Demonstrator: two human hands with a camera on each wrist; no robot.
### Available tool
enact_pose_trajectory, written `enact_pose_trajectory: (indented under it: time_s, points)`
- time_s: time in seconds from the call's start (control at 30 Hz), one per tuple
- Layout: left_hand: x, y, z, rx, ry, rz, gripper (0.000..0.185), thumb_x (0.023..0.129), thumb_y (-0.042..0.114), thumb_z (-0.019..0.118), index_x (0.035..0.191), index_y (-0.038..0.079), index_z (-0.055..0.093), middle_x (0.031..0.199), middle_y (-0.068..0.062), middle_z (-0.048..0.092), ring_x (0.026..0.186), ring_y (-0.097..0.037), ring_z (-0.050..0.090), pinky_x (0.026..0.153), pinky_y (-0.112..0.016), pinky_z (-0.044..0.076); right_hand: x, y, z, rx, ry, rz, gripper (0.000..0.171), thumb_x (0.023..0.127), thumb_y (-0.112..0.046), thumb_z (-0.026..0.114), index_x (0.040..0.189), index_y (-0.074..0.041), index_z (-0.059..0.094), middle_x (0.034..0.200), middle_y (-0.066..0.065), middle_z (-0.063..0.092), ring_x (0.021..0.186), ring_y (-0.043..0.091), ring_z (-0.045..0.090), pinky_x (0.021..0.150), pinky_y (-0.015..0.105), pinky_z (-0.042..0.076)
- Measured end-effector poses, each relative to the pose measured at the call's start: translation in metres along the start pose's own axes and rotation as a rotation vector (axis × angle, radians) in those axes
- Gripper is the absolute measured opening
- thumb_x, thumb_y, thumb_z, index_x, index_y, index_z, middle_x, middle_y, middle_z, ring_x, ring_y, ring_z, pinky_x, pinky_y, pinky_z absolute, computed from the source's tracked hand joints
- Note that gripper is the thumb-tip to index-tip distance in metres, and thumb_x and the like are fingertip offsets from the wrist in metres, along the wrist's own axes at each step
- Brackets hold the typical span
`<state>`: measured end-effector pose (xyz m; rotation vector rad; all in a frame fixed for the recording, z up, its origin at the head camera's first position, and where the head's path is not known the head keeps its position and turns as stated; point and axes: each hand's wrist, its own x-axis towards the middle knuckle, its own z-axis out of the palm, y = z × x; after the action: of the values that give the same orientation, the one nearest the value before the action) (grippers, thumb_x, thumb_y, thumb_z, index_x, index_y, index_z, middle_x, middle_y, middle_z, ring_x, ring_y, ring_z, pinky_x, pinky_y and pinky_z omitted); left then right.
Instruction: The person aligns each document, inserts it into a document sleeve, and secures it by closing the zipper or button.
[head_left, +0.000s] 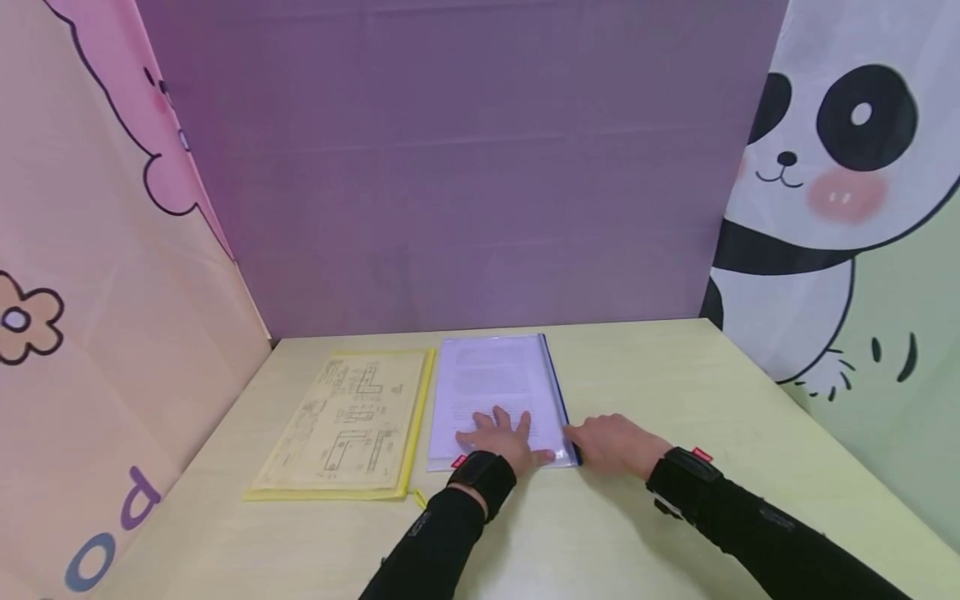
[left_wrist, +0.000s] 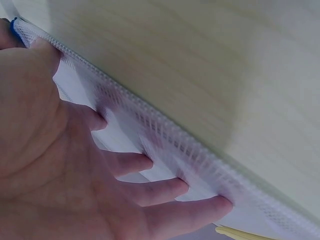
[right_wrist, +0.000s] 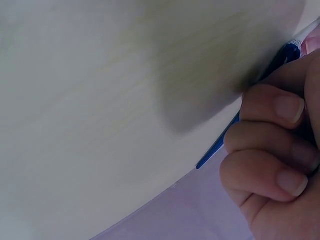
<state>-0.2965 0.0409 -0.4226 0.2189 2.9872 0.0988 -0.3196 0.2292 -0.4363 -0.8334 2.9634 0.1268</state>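
A clear mesh document pouch (head_left: 487, 367) with printed paper inside lies flat on the table, a dark blue strip (head_left: 554, 379) along its right edge. My left hand (head_left: 504, 442) rests on the pouch's lower part with fingers spread; in the left wrist view its fingertips touch the mesh near the white woven border (left_wrist: 165, 125). At the lower right, the curled fingers of my right hand (head_left: 618, 444) grip the blue edge. The right wrist view shows the blue strip (right_wrist: 217, 147) running under those fingers. What exactly the thumb and index finger pinch is hidden.
Left of the pouch lies a yellow-edged document pouch (head_left: 422, 408) holding a sheet of technical drawings, with a small yellow tab (head_left: 420, 499) at its lower right corner. The pale wooden table (head_left: 645, 367) meets a purple backdrop (head_left: 480, 208) behind and printed cloth at both sides.
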Motion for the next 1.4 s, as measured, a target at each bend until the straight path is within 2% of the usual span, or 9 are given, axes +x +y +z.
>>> enact_pose_trajectory:
  time_s: [0.3,0.57,1.07,1.4]
  points:
    - [0.003,0.002,0.002,-0.005,-0.012,0.001,0.081,0.092,0.074,0.050,0.160,0.031,0.035,0.163,-0.013,0.032,0.146,-0.044,0.031,0.107,-0.069,0.036,-0.004,0.001,-0.001,-0.009,0.005,0.002,0.008,0.096,-0.014,0.067,0.103,-0.011,0.063,0.072,-0.001,0.051,0.065,0.018,0.047,0.065,0.038,0.050]
    - [0.001,0.001,-0.002,0.001,-0.009,-0.010,0.081,0.092,0.074,0.050,0.159,0.032,0.035,0.163,-0.013,0.032,0.146,-0.044,0.032,0.107,-0.068,0.036,-0.007,-0.003,-0.004,-0.015,0.005,-0.022,0.006,0.096,-0.015,0.068,0.098,-0.013,0.062,0.070,-0.002,0.050,0.063,0.017,0.046,0.063,0.036,0.048]
    - [-0.002,0.000,-0.002,0.006,0.000,-0.013,0.081,0.092,0.074,0.051,0.159,0.032,0.036,0.162,-0.012,0.033,0.146,-0.043,0.033,0.107,-0.067,0.037,-0.016,-0.005,-0.002,-0.014,0.004,-0.055,0.008,0.096,-0.013,0.067,0.100,-0.013,0.060,0.071,-0.001,0.052,0.062,0.016,0.046,0.061,0.035,0.049]
    - [-0.002,0.001,-0.001,0.006,0.000,-0.012,0.081,0.091,0.074,0.051,0.159,0.031,0.036,0.162,-0.013,0.033,0.146,-0.043,0.033,0.106,-0.068,0.038,-0.019,-0.005,-0.003,0.037,-0.008,-0.049,0.008,0.097,-0.013,0.066,0.102,-0.014,0.060,0.071,-0.003,0.049,0.063,0.015,0.046,0.062,0.033,0.047]
